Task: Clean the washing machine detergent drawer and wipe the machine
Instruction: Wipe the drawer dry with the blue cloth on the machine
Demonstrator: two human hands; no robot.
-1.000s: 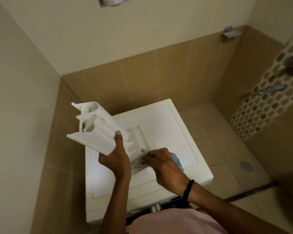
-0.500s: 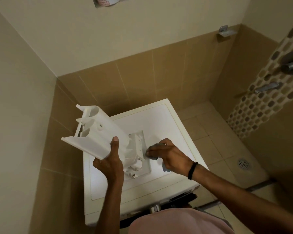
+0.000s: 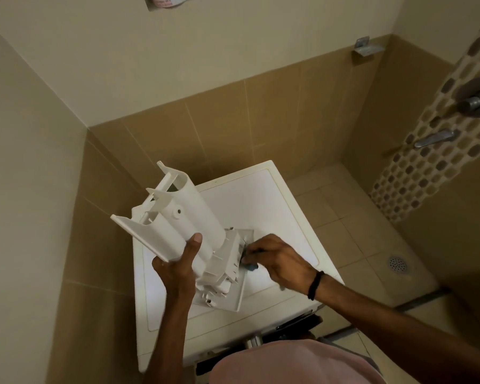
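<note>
Brown wall tiles are standing behind the white washing machine (image 3: 261,206) in the corner.
I am gripping the white detergent drawer (image 3: 183,223) with my left hand (image 3: 178,268), holding it tilted above the machine's top. My right hand (image 3: 277,259) is curling round a blue cloth (image 3: 251,267) and pressing it against the drawer's lower end.

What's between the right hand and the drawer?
A blue cloth, held by the right hand against the front end of the detergent drawer; head view.
</note>
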